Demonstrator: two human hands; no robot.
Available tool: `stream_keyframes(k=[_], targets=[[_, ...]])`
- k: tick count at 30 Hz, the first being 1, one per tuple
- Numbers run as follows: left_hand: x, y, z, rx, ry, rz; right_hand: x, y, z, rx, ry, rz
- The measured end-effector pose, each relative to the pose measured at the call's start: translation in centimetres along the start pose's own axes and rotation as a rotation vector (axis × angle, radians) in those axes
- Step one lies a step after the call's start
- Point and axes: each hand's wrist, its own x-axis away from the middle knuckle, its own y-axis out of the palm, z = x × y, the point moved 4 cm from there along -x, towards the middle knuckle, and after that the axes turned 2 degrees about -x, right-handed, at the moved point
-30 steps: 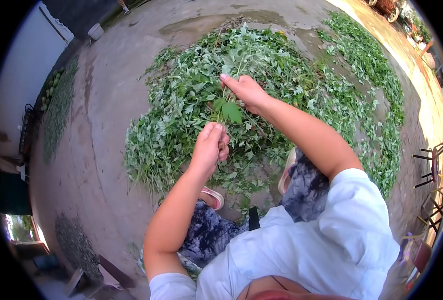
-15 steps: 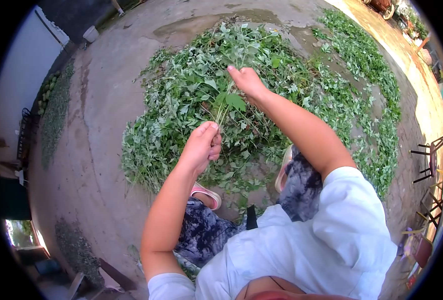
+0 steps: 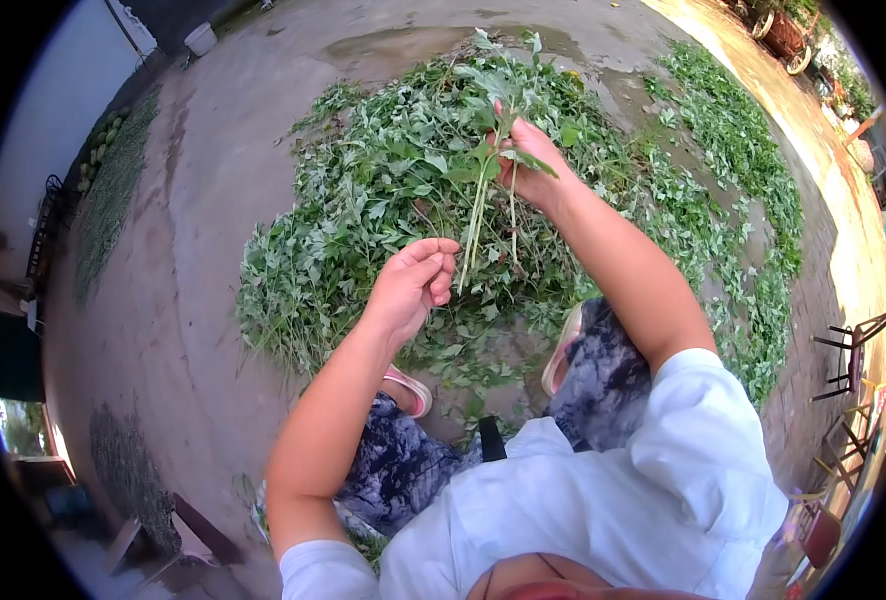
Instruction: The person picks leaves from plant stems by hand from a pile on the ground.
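Note:
My right hand [image 3: 531, 168] is closed around a small bunch of leafy green stems [image 3: 478, 215], held above the pile. Their leafy tops point away from me, and the bare stem ends hang toward my left hand. Close to these ends is my left hand [image 3: 418, 280], its thumb and fingers pressed together. Whether a thin piece is pinched there I cannot make out. Beneath both hands spreads a large heap of cut leafy plants [image 3: 363, 210] on the ground.
My shoes [image 3: 410, 390] are at the heap's near edge. More cut greens [image 3: 753, 190] lie spread along the right. A strip of greens [image 3: 113, 200] and a white bucket [image 3: 201, 39] are at the left. Chairs [image 3: 850, 355] stand far right on the concrete ground [image 3: 223, 200].
My right hand has moved slightly right and away from me with the stems. The stem ends, earlier at my left fingers, now hang apart to their right.

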Motion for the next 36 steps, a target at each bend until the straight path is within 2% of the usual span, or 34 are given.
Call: stream_keyframes(k=[3,4,7,8,9,13,16,19,22,24,25,26,27,29,31,32,33,36], targets=[[0.1,2.3,0.8,0.09,0.081,-0.034,1.5,2.4,2.2,0.043,0.06,-0.097],[0.2,2.5,0.9,0.088,0.079,-0.032,2.8,3.8,2.1,-0.011,0.079,-0.004],[0.5,3.5,1.0,0.194,0.085,-0.145,3.2,4.0,2.3,0.012,0.087,0.007],[0.6,3.8,1.1,0.168,0.117,-0.129,2.9,3.5,2.5,0.045,0.073,-0.1],[0.6,4.0,1.2,0.143,0.149,-0.114,2.7,3.1,2.7,0.044,0.071,-0.095],[0.7,4.0,1.1,0.114,0.143,-0.1,3.2,3.6,3.5,0.037,0.123,-0.063],[0.6,3.5,0.6,0.164,0.118,-0.183,3.3,4.1,3.8,0.077,0.103,-0.092],[0.7,3.3,0.6,0.202,0.019,-0.257,3.3,3.8,3.6,0.108,0.095,-0.022],[1.0,2.4,1.2,0.133,0.052,-0.212,2.7,2.6,1.3,0.093,-0.051,0.005],[1.5,1.0,1.8,0.042,0.046,-0.141,1.3,-0.1,-1.2,-0.002,-0.19,0.177],[1.7,0.1,2.2,-0.059,0.044,-0.069,0.7,-1.7,-2.7,0.083,-0.303,0.252],[1.9,-1.1,2.8,-0.11,0.053,0.061,-0.6,-4.0,-4.0,0.402,-0.351,0.302],[2.1,-2.6,3.3,-0.161,0.062,0.194,-1.5,-6.0,-5.0,0.863,-0.278,0.249],[2.2,-6.3,4.1,-0.248,0.08,0.289,-3.7,-8.7,-4.2,1.138,-0.298,0.355],[2.3,-8.7,4.7,-0.242,0.093,0.385,-3.7,-8.4,-1.4,0.984,-0.122,0.272],[2.2,-9.6,4.8,-0.252,0.089,0.406,-4.7,-8.1,-0.2,1.243,-0.058,0.2],[2.1,-10.2,4.7,-0.246,0.086,0.408,-5.3,-8.2,1.4,1.32,0.01,0.201],[1.7,-10.9,4.2,-0.297,0.024,0.357,-9.1,-7.8,6.1,1.617,-0.074,0.106]])
